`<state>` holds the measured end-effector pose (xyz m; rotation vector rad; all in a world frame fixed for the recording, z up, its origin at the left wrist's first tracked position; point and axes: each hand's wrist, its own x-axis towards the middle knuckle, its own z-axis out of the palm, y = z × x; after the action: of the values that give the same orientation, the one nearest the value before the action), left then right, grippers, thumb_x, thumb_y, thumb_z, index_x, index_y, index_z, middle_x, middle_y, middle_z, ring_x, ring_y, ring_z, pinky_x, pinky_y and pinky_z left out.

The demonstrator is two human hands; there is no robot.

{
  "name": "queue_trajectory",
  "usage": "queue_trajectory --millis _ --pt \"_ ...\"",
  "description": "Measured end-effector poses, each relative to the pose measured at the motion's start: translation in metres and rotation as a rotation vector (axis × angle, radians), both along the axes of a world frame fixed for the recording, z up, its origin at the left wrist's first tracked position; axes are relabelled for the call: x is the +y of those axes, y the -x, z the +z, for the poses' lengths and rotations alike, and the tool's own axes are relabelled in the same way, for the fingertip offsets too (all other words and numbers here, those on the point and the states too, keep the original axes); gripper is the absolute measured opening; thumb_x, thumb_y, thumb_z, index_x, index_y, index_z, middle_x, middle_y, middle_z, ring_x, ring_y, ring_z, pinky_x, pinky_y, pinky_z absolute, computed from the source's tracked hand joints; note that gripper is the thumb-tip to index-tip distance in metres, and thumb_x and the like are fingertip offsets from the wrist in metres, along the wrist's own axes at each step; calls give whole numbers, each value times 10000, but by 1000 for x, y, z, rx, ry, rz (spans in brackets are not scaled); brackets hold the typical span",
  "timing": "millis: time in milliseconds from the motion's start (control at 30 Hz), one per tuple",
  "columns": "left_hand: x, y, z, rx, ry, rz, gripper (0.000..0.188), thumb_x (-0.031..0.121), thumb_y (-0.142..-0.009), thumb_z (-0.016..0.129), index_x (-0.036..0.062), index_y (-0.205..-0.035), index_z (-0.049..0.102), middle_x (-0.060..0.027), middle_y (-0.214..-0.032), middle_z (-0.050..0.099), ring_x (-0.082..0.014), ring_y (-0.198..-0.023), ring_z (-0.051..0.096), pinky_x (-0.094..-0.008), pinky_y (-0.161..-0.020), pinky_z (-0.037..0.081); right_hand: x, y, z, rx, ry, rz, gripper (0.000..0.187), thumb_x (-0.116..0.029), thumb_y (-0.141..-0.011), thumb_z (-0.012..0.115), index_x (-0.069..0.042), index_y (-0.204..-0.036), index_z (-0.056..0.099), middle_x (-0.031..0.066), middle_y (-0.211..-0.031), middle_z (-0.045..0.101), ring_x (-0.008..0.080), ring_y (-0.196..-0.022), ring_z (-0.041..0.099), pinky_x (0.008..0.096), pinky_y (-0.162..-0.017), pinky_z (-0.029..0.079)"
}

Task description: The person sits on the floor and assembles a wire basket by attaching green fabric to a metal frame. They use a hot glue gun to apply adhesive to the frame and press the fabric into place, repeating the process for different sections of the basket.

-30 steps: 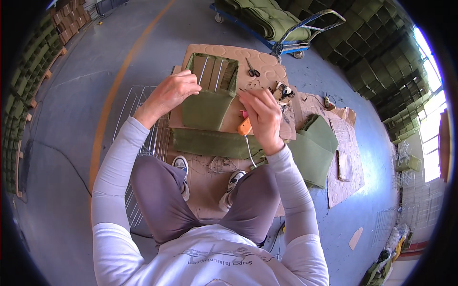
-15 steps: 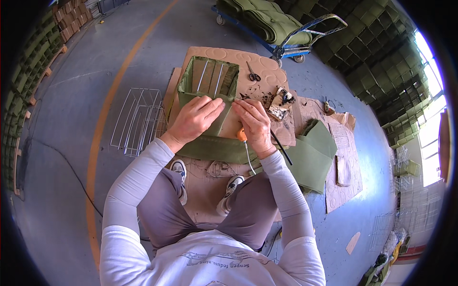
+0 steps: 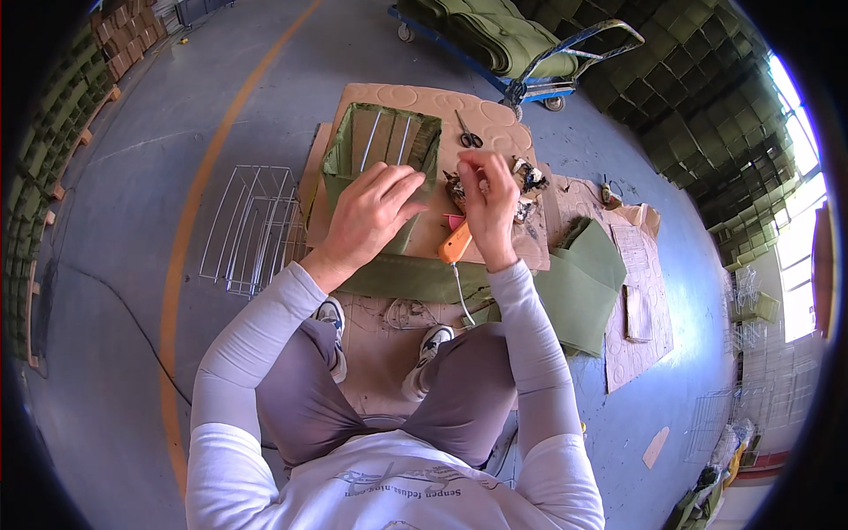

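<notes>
A green fabric-covered box [image 3: 336, 168] stands with its open top toward me, and two metal rods run across it. My left hand [image 3: 367, 216] is over its near right corner, fingers bent and the thumb apart from them. Raised to the right of the box is my right hand [image 3: 491, 203], its fingers curled loosely with a gap to the thumb; nothing shows in it. Just left of its wrist lies an orange-handled corded tool [image 3: 455, 243], with a small pink part by its upper end. A black-stained rag or block [image 3: 527, 181] lies behind the right hand, partly hidden.
Cardboard sheets [image 3: 389, 94] lie under the work, with black-handled scissors [image 3: 471, 139] on top. Green fabric pieces [image 3: 579, 296] lie right. Wire frames [image 3: 252, 230] stand left on the floor. A blue cart [image 3: 521, 87] carries green sheets; stacked green boxes [image 3: 662, 106] line the right.
My right hand has left the box edge, moving right and up. My left hand has loosened its pinch there. The black rod beside my right hand no longer shows; the orange tool is more visible.
</notes>
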<state>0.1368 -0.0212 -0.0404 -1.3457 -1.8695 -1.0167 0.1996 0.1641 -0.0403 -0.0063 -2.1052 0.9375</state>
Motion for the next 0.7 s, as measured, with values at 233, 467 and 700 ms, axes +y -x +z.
queue_trajectory --millis 233,467,700 --pt "8 -1 5 -169 -17 10 263 87 -724 807 23 -938 668 -69 -906 596 -237 -831 622 -359 -719 524 7 51 -7 -323 257 -78 533 -463 -891 646 61 -805 687 181 -639 644 292 -606 634 398 -644 494" --pt "4 -2 7 -352 -17 -60 106 40 -791 748 5 -842 662 -70 -826 562 -231 -728 575 -355 -632 453 -1 49 -6 -359 148 -83 426 -369 -847 627 47 -773 679 224 -651 628 352 -641 654 430 -659 497" --pt "4 0 9 -415 30 -39 107 37 -813 725 -19 -812 635 -77 -795 559 -231 -680 567 -359 -623 444 -5 40 -11 -286 153 -164 374 -333 -854 643 33 -776 647 207 -689 646 375 -667 649 449 -657 488"
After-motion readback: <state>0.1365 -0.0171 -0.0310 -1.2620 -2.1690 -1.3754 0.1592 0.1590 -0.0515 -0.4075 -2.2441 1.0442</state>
